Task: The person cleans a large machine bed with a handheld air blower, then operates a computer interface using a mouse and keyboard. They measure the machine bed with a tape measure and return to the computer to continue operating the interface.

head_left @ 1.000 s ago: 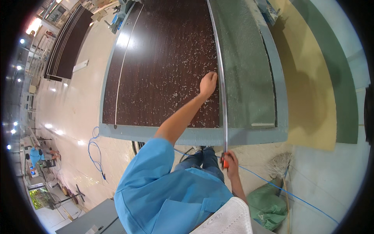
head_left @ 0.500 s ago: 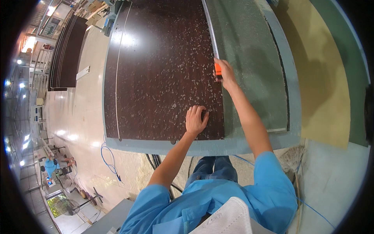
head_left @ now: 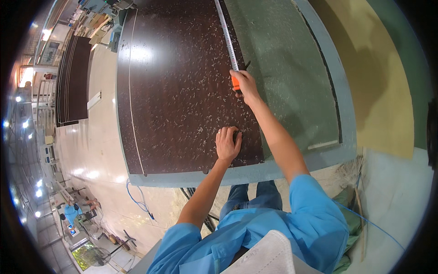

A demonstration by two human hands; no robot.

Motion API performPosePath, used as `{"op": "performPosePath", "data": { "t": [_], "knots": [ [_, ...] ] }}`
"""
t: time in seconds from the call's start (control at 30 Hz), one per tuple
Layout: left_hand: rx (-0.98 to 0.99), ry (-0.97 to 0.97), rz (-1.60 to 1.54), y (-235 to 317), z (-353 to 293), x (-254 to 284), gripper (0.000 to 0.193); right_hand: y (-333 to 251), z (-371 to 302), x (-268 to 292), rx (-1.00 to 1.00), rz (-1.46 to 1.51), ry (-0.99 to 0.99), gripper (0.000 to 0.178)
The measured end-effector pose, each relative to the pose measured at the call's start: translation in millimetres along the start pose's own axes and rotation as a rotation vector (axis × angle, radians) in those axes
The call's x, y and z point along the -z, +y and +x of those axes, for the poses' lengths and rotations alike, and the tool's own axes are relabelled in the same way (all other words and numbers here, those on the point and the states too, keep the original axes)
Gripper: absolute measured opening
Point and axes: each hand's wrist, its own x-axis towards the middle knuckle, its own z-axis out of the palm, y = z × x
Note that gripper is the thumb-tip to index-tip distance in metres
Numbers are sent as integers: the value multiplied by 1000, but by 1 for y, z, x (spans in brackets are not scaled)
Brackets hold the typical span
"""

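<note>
My right hand (head_left: 247, 86) is closed round an orange tape measure (head_left: 235, 84) above the right part of a dark brown panel (head_left: 182, 96). From its case the pale blade (head_left: 225, 32) runs out toward the far edge. A short dark stick-like thing (head_left: 247, 65) juts out beside my right fingers; its kind does not show. My left hand (head_left: 227, 145) rests near the panel's near edge with its fingers curled. Something dark shows between thumb and forefinger, too hidden to name. Pale chips are scattered over the panel.
The panel lies on a blue-grey-rimmed table (head_left: 246, 172) with a green bed (head_left: 292, 86) to its right. Dark panels (head_left: 73, 82) stand at the far left. A blue hose (head_left: 141, 201) lies on the floor, and a broom (head_left: 353, 176) stands at the right. Another person (head_left: 72, 212) is far left.
My right hand has moved left with the tape measure, and the blade now slants across the panel instead of following its right edge. My left hand stays on the panel.
</note>
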Motion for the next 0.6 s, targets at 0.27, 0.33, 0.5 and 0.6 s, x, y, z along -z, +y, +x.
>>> {"op": "performPosePath", "data": {
  "t": [0.27, 0.33, 0.5, 0.6],
  "knots": [
    [-77, 7, 0, -7, -5, -7, 18, 64, -169, 62, -28, -170, 139, 71],
    [-55, -4, 1, -8, -9, -10, 19, 87, -217, 83, 23, -247, 168, 70],
    [-106, 17, 38, -12, -12, -13, 23, 142, -321, 113, 14, -301, 279, 64],
    [-112, 36, 51, -14, -13, -15, 22, 163, -348, 115, -13, -308, 315, 65]
  ]
}}
